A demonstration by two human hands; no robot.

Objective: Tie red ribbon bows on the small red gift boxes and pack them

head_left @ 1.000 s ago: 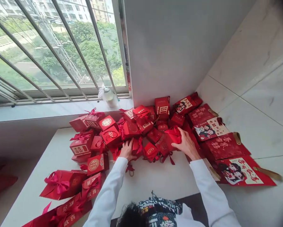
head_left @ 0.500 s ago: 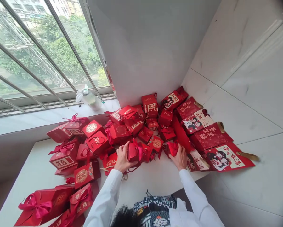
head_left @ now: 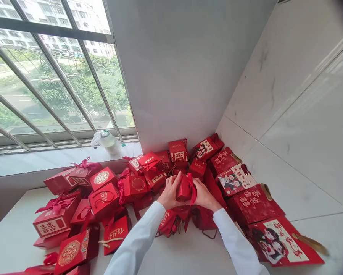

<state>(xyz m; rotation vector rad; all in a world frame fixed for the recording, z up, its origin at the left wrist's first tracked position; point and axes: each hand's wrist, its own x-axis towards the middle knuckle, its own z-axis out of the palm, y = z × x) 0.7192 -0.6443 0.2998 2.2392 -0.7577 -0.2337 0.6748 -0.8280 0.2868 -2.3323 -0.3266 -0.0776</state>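
A small red gift box [head_left: 183, 188] with a pink-red ribbon is held between my two hands above the pile. My left hand [head_left: 169, 193] is closed on its left side, fingers along the back edge. My right hand [head_left: 204, 194] grips the right side by the ribbon; some of its fingertips are hidden. Below my hands lie a red box with gold lettering [head_left: 167, 221] and a darker red box with a cord handle [head_left: 201, 218]. Behind the held box stands a red box with a white label [head_left: 178, 151].
Several red gift boxes crowd the white table [head_left: 19, 225] on the left. Printed red gift bags [head_left: 254, 202] lie overlapping along the right, beside the tiled wall. A bagged cup [head_left: 108, 142] stands on the sill by the barred window [head_left: 59, 76].
My left hand has moved right with the box, and my right hand has come left from another red box to meet it. The view has tilted up.
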